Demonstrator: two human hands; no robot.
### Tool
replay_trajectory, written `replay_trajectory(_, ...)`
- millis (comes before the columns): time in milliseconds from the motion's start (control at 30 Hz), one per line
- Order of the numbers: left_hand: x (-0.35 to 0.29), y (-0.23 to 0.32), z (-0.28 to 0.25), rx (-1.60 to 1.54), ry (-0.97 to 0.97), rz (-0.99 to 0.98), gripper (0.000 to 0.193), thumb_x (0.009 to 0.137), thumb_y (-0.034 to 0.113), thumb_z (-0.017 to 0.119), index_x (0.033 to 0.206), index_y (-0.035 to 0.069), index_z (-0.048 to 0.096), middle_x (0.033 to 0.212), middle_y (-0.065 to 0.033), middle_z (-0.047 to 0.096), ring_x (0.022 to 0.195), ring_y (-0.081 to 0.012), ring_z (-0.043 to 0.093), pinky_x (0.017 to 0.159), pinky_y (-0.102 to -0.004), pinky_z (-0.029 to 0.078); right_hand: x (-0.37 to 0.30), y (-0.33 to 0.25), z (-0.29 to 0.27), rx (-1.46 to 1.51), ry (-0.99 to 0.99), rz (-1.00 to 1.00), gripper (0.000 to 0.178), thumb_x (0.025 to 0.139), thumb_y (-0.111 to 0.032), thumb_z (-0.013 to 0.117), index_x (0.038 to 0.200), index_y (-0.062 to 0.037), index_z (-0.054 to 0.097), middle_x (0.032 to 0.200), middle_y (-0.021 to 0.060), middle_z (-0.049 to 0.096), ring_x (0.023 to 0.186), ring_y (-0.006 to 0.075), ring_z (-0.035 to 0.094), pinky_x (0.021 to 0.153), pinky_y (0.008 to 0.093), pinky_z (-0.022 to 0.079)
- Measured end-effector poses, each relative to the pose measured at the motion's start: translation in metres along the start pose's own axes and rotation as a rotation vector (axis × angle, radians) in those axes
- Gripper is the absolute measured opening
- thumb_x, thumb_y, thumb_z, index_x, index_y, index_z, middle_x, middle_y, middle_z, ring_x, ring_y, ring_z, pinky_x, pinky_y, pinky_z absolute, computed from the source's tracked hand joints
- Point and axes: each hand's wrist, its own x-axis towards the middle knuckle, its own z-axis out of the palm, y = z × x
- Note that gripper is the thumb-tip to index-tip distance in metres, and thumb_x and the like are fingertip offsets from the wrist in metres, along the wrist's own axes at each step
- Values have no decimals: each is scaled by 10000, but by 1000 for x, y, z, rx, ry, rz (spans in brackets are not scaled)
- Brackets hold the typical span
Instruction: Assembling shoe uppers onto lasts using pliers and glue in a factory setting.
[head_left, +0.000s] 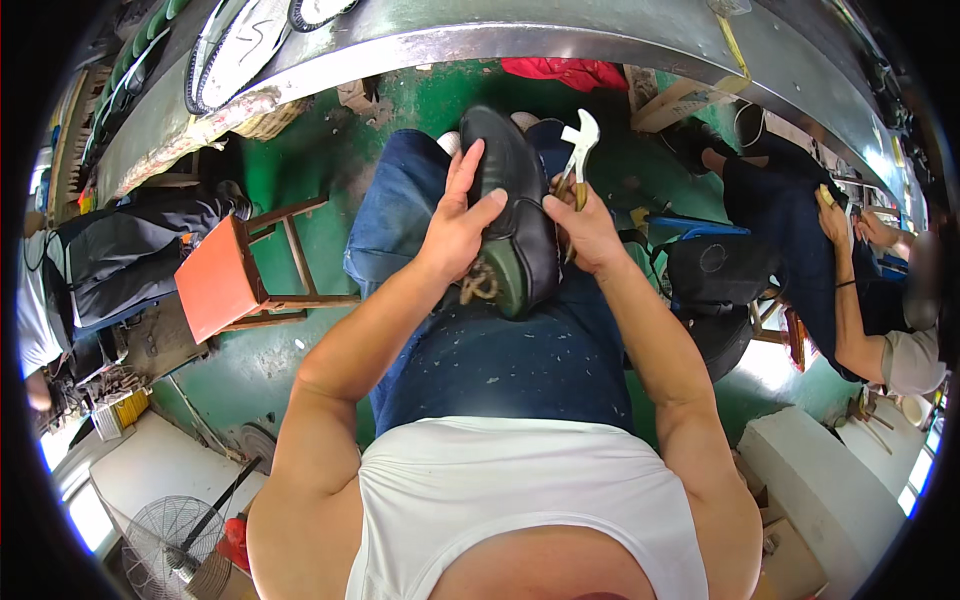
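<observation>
A black leather shoe rests over my lap with its toe pointing away from me. A dark green shoe last shows at its heel end, and a tan loop of cord hangs beside it. My left hand grips the shoe's left side, thumb across the top and fingers spread along the upper. On the right side, my right hand is closed round a pair of lasting pincers, their silver head pointing up and away. Its thumb lies close to the shoe's edge; the lower fingers are partly hidden.
A metal-edged workbench curves across the far side. An orange-topped stool stands at left, near another person's legs. At right another person sits working beside a black bag. A fan stands at lower left.
</observation>
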Motion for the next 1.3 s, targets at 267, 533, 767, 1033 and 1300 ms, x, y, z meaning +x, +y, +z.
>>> replay_trajectory(267, -2, 6, -16, 430, -35, -13, 669, 1042, 520, 409, 1553, 92, 349, 1605, -144, 292, 1467, -283, 320, 1200, -426, 226, 5, -9, 26, 53, 105, 330, 385, 981, -346, 662, 1160, -9, 609, 1016, 105, 694, 913, 217, 696, 783, 381, 583)
replay_trajectory(533, -7, 62, -18, 221, -493, 157, 1167, 807, 304, 838, 1608, 79, 20, 1594, -187, 263, 1478, -323, 301, 1198, -418, 262, -20, -35, 34, 212, -47, 456, 353, 1074, -377, 448, 1155, -81, 621, 952, 54, 666, 743, 172, 626, 630, 318, 522)
replay_trajectory(767, 3, 58, -9, 754, -252, 376, 993, 732, 121, 858, 1517, -3, 263, 1474, -250, 396, 1412, -403, 389, 1152, -429, 340, -37, -47, 54, -71, -92, 504, 332, 1027, -341, 567, 1203, -60, 569, 1004, 61, 660, 793, 160, 655, 618, 324, 547)
replay_trajectory(1033, -6, 74, -7, 484, -73, 173, 1053, 900, 103, 739, 1603, 94, -45, 1493, -199, 396, 1356, -245, 431, 1113, -371, 363, -69, -70, 60, -1048, 44, -192, 679, 793, -361, 843, 1251, -1, 495, 1080, 129, 654, 874, 202, 678, 817, 356, 538)
replay_trajectory(1300, 10, 63, -15, 481, -207, 99, 912, 919, 101, 720, 1600, 134, 116, 1533, -150, 343, 1382, -241, 396, 1149, -387, 335, -23, -78, 97, -1233, -106, -994, 599, 770, 24, 739, 1313, -13, 490, 1165, 161, 653, 1052, 358, 650, 867, 407, 552)
